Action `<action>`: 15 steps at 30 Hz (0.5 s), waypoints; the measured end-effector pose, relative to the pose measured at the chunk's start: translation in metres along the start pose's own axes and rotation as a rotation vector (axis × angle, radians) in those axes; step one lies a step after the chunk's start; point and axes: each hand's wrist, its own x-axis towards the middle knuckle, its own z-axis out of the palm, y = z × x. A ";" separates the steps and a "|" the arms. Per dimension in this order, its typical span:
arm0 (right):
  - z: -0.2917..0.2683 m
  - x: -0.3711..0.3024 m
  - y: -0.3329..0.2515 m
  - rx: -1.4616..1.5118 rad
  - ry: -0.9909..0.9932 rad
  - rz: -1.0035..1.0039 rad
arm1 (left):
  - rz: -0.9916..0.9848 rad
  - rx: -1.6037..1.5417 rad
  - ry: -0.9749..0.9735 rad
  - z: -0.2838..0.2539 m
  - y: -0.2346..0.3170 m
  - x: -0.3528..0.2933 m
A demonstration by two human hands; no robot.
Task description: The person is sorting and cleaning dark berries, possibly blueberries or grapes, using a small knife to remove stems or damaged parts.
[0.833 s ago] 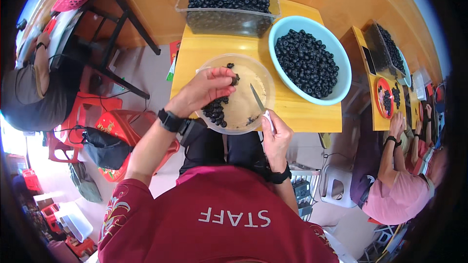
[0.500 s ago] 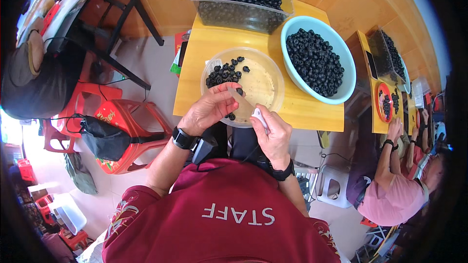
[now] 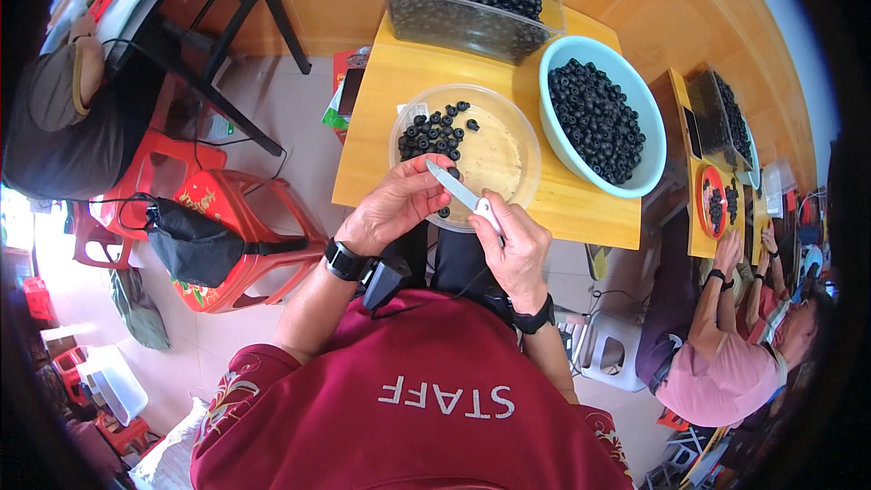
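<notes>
My right hand [image 3: 513,245] is closed around the white handle of a small knife [image 3: 459,191]. Its blade points up and left, with the tip by the fingers of my left hand [image 3: 399,204]. Those fingers pinch a small black ring-shaped part [image 3: 454,172], partly hidden by the blade and fingertips. Both hands are over the near rim of a round, shallow clear plastic tray [image 3: 519,159]. Inside it lies a loose heap of similar black parts [image 3: 432,133], which look like rubber grommets.
On the yellow wooden table [image 3: 372,132], a clear bin [image 3: 454,20] and a light blue basin [image 3: 651,159] hold many black parts. A red stool [image 3: 227,218] carrying a black bag [image 3: 192,245] stands at left. A co-worker in pink [image 3: 726,377] sits at right.
The knife blade has tilted so its flat side shows more clearly beside the pinched part. The whole view has shifted slightly, and both hands keep their grip.
</notes>
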 end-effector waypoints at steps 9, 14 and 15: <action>-0.002 0.000 0.004 -0.005 -0.006 -0.009 | 0.000 -0.009 -0.058 0.000 -0.001 -0.001; 0.002 -0.001 0.025 -0.050 0.055 0.037 | -0.019 -0.004 -0.121 -0.001 0.001 -0.004; 0.000 0.000 0.035 -0.100 0.055 0.126 | -0.018 -0.003 -0.119 0.001 0.004 -0.007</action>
